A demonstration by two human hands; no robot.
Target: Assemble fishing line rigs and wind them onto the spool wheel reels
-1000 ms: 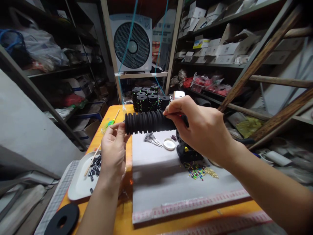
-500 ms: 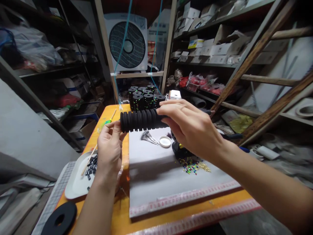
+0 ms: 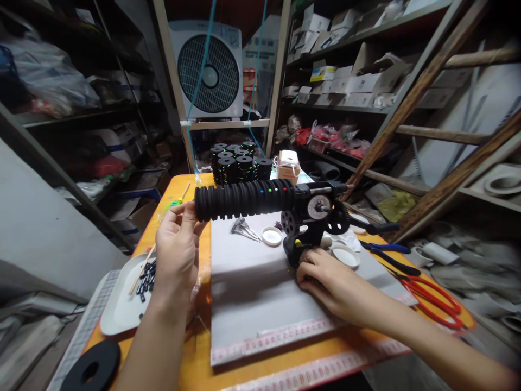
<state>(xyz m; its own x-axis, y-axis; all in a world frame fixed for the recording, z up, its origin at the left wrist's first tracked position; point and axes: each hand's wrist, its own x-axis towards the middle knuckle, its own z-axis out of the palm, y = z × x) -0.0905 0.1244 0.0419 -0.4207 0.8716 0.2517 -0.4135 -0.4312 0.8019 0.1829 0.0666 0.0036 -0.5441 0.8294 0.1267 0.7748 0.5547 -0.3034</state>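
Observation:
My left hand [image 3: 177, 231] is closed, thumb and fingers pinching the left end of a ribbed black foam roll [image 3: 240, 200]. Blue, green, white and red dots sit in a row near the roll's right end. That end meets a black mechanical stand [image 3: 313, 209] with round discs and a dial, standing on a white board [image 3: 252, 304]. Below the stand, my right hand [image 3: 325, 277] rests low over the board, fingers curled together. It covers the spot of the small coloured beads, and its fingertips are partly hidden.
A white tray [image 3: 112, 309] holds small black pieces and a stick. Blue-handled pliers [image 3: 391, 252] and red-handled scissors [image 3: 435, 301] lie right. Several black foam spools [image 3: 234, 163] stand behind, near a box fan [image 3: 209, 76]. A black foam disc [image 3: 93, 364] lies front left.
My right hand has left the foam roll and moved down to the beads on the board, uncovering the coloured dots and the stand. My left hand keeps its hold. The view shifted slightly.

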